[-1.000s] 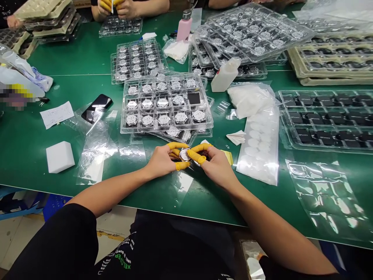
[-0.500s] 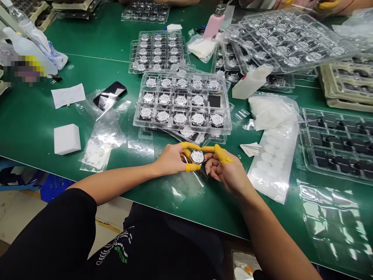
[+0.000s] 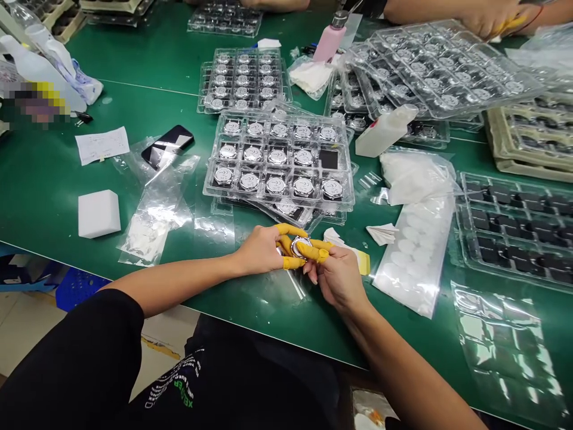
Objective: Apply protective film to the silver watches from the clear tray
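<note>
Watch, round without a long axis, is pinched in the left hand, right hand laid thumb-first over its right side, near the front edge of the desk.

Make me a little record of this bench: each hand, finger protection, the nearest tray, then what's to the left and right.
Left hand: holding a watch by its edge
Right hand: reaching over part of the watch's face; grip unclear
Finger protection: yellow finger covers on both hands
Nearest tray: clear, three rows of watches; the middle row's right end shows a plain black square
Left: white block, phone
Right: clear bag of white discs
</note>
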Demonstrator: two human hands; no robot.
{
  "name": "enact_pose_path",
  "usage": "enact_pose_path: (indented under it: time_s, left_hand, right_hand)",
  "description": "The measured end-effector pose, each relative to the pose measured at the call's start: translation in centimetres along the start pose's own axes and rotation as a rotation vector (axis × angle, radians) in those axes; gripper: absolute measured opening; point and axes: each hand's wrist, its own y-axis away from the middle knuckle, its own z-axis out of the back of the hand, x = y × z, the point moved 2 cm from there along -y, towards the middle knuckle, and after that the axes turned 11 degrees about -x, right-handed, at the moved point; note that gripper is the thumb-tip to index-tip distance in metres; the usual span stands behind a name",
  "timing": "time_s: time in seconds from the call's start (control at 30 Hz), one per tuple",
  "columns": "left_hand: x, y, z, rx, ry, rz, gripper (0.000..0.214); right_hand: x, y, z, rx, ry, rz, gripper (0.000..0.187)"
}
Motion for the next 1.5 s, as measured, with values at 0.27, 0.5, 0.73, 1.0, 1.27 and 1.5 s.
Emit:
enact_pose_path:
  time_s: [0.27,0.5,0.73,1.0,1.27,1.5]
  left_hand:
    - [0.1,0.0,-0.1,0.018,0.043,0.008,0.057]
    - [0.0,0.0,-0.2,0.043,0.015,0.034,0.068]
    - [0.6,-0.2,-0.4,0.068,-0.023,-0.034,0.058]
    - [0.5,0.1,-0.4,0.121,-0.057,-0.05,0.054]
    - [0.0,0.2,-0.4,0.159,-0.084,0.024,0.046]
    - [-0.8,0.2,-0.2,0.174,-0.12,0.048,0.049]
  right_hand:
    - [1.0,-0.7,1.1,0.176,-0.056,-0.032,0.056]
    - [2.2,-0.8,2.0,-0.041,0.013,0.272,0.051]
    - [11.9,-9.5,0.6,-0.281,0.285,0.759,0.022]
    - [14.8,-15.3,-1.9,-0.125,0.858,0.917,0.026]
    - [12.0,-14.0,-5.4,-0.135,1.027,1.128,0.044]
    - [11.9,-14.0,-5.6,-0.136,1.029,1.111,0.029]
